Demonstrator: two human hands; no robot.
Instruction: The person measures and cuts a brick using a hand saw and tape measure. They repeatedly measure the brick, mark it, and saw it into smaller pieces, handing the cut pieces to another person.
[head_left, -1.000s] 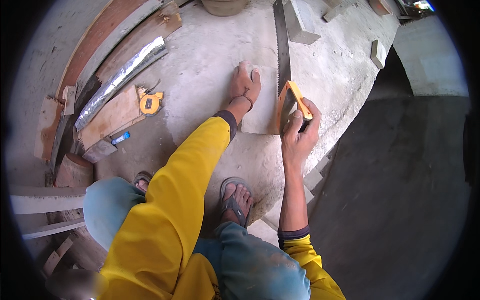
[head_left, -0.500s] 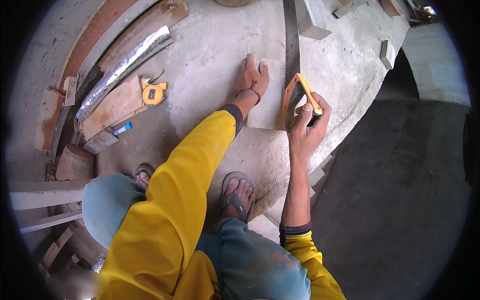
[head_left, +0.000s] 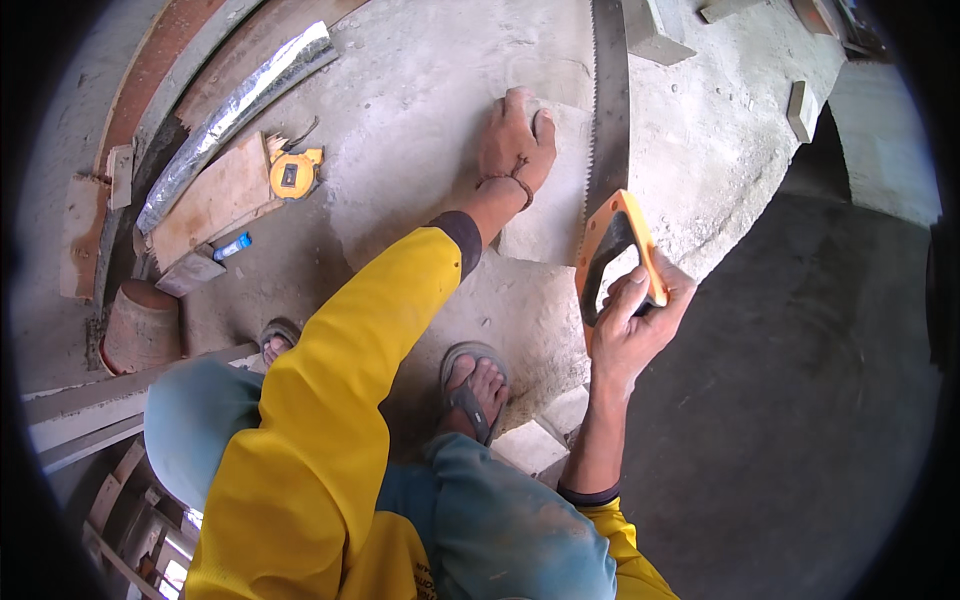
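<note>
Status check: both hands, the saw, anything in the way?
Left hand resting on pale slab. Right hand gripping saw by its handle. Possible obstruction: pale block close to the blade's right, top of view.

The right hand (head_left: 640, 318) grips an orange-handled saw (head_left: 612, 110), its toothed edge (head_left: 596, 130) facing left. The left hand (head_left: 517, 147) rests on the pale slab (head_left: 553, 222) beside it.
</note>
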